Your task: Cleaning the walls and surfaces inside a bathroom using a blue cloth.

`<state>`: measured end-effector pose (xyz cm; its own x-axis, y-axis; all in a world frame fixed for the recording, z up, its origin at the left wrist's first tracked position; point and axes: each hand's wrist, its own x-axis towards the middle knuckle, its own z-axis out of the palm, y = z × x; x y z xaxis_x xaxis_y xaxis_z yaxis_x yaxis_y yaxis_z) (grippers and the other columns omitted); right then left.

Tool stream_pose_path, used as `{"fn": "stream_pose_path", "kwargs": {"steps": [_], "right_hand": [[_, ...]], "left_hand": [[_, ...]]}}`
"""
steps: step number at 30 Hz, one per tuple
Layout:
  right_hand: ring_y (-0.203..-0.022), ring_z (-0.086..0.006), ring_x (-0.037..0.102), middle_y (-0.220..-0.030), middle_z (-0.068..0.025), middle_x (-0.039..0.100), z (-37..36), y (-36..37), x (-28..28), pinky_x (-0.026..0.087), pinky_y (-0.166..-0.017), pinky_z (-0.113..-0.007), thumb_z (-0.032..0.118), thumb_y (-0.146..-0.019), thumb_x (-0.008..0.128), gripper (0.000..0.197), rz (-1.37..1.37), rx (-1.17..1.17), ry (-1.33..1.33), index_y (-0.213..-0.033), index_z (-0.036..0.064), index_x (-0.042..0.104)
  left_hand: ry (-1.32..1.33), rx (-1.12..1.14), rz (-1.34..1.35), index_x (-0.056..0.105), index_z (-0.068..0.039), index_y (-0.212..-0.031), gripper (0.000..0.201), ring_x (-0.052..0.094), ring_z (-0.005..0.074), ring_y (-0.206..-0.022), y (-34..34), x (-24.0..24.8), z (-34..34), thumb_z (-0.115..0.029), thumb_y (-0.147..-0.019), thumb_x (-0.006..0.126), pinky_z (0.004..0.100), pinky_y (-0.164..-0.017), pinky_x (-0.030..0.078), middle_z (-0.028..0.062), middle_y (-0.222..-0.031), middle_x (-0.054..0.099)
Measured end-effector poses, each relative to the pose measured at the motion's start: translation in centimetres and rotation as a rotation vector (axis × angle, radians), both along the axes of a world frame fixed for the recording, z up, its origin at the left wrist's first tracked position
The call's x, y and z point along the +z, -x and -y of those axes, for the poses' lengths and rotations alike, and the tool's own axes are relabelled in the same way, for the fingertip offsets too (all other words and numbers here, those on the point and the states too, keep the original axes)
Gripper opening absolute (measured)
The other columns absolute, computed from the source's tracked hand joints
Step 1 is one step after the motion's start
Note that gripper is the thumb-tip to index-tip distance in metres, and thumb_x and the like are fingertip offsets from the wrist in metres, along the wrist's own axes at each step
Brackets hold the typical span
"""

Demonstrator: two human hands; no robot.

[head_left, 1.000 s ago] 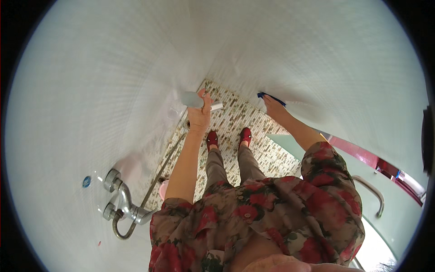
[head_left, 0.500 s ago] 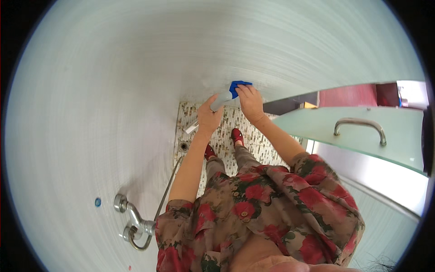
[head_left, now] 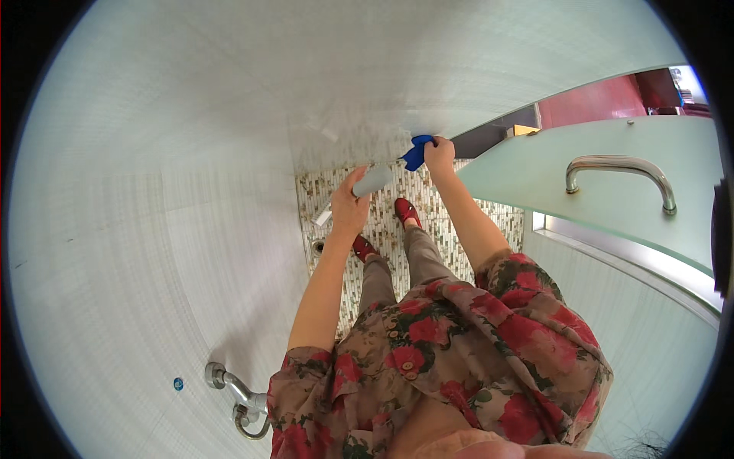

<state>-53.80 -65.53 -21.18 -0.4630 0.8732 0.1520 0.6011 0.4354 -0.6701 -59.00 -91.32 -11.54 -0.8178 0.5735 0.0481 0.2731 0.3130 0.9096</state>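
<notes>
My left hand is closed round a smooth grey, rounded cylinder that looks like a bottle; its far end points up and right. A flat white piece shows below that hand; I cannot tell whether it belongs to the cylinder. To the right, my right hand pinches a crumpled blue cloth, which hangs off to the left of the fingers near the foot of the pale wall. A small gap separates cloth and cylinder.
A frosted glass door with a curved metal handle stands at the right. On the left wall is a chrome mixer tap. Below lies a mosaic tile floor with a round drain, partly behind my left forearm.
My right hand has moved right with the blue cloth, away from the grey cylinder. The cylinder has tilted flatter in my left hand. The whole view has shifted slightly.
</notes>
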Motion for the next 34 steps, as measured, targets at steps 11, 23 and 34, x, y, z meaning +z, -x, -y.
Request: {"fn": "stream_pose_path", "kwargs": {"steps": [11,23,34], "right_hand": [[-0.087,-0.0390,0.064,-0.091,-0.0207,0.066,0.6,-11.2,16.7,0.051,-0.075,-0.045,0.014,-0.091,0.055,0.017,-0.064,0.395,-0.194,-0.105,0.0057,0.062],[-0.084,-0.0344,0.069,-0.091,-0.0153,0.067,-3.2,-16.1,14.6,0.056,-0.072,-0.045,0.011,-0.086,0.057,0.010,0.446,0.014,-0.312,-0.095,0.0065,0.056],[-0.085,-0.0384,0.068,-0.093,-0.0195,0.069,-3.9,-24.4,13.8,0.054,-0.076,-0.048,0.016,-0.086,0.060,0.020,0.467,0.105,-0.074,-0.102,0.0038,0.058]], "left_hand": [[-0.014,-0.213,-0.071,0.058,-0.007,-0.123,0.039,0.065,0.0364,-0.099,-4.0,0.3,0.4,-0.006,-0.084,0.059,0.0409,-0.085,0.051,0.0193,-0.110,0.067],[-0.071,-0.568,-0.025,0.060,0.003,-0.119,0.039,0.066,0.0185,-0.083,-10.0,6.4,-5.7,-0.028,-0.095,0.058,0.0337,-0.075,0.052,0.0095,-0.085,0.067],[-0.086,-0.733,0.007,0.053,0.000,-0.130,0.040,0.066,0.0182,-0.091,-16.5,11.3,-13.7,-0.020,-0.097,0.057,0.0314,-0.079,0.053,0.0114,-0.096,0.066]]}}
